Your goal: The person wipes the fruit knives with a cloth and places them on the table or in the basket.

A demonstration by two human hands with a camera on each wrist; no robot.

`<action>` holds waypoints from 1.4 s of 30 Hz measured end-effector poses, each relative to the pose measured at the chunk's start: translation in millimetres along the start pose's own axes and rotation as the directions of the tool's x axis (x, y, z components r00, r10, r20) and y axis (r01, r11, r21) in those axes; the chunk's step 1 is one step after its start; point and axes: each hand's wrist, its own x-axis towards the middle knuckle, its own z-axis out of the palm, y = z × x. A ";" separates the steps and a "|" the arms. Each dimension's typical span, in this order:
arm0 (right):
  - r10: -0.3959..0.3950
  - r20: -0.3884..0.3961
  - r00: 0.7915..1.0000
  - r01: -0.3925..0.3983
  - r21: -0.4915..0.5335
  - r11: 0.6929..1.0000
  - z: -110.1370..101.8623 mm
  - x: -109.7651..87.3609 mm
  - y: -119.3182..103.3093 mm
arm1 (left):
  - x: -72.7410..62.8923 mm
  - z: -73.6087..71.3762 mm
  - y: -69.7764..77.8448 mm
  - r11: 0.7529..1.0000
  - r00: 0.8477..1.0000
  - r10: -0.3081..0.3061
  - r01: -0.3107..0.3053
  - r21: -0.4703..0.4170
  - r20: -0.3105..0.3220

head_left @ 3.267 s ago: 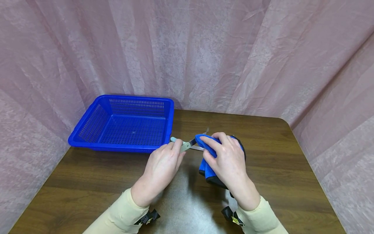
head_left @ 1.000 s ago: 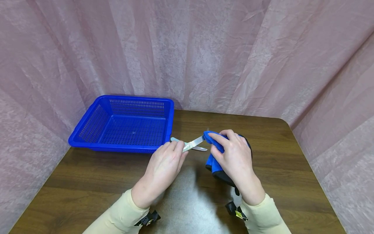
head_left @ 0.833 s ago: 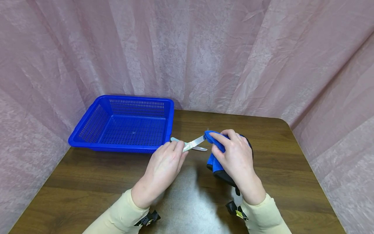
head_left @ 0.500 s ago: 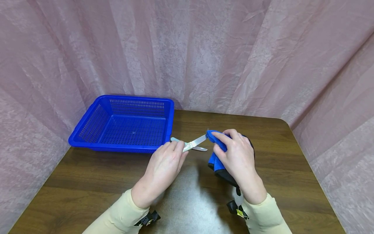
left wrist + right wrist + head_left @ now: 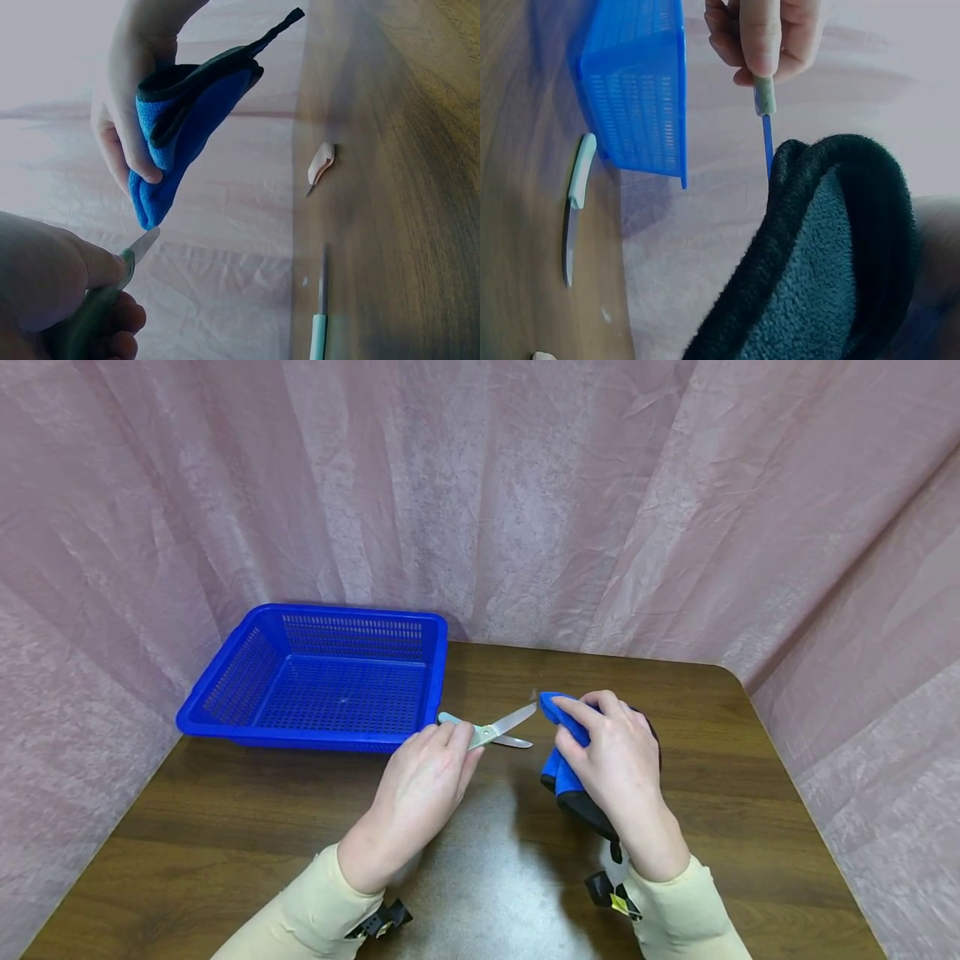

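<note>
My left hand grips a small knife by its pale green handle, blade pointing right and away. My right hand holds a folded blue cloth with black edging, its tip right by the blade's end; whether they touch I cannot tell. A second knife with a mint handle lies on the table beneath, beside the basket; in the head view the held knife crosses over it. The left wrist view shows a small pinkish-white object with a thin dark point, lying farther along; its kind is unclear.
A blue plastic basket with slotted walls stands at the table's back left. Pink curtains hang behind and at both sides of the brown wooden table.
My right hand has drawn the cloth rightward along the held blade to its tip, baring the blade. My left hand has kept nearly the same place and grip.
</note>
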 end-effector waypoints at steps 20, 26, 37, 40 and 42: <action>-0.141 0.022 0.990 0.141 -0.012 0.990 13.4 -7.7 -18.9 | -4.3 17.6 -3.4 0.999 0.999 -0.004 0.003 0.036 0.040; -0.201 0.072 0.977 0.202 -0.003 0.979 18.0 -9.3 -26.3 | -5.6 22.9 -3.5 0.999 0.999 0.011 -0.012 0.030 0.034; -0.243 0.076 0.967 0.243 0.003 0.970 22.4 -10.8 -26.2 | -6.4 24.2 -1.7 0.999 0.999 0.035 -0.036 0.027 0.038; -0.247 0.072 0.966 0.247 0.006 0.969 22.9 -10.6 -25.9 | -6.3 23.7 -1.1 0.999 0.999 0.036 -0.037 0.031 0.035; -0.246 0.070 0.967 0.246 0.005 0.969 23.1 -10.5 -25.5 | -6.3 23.3 -0.8 0.999 0.999 0.036 -0.037 0.032 0.033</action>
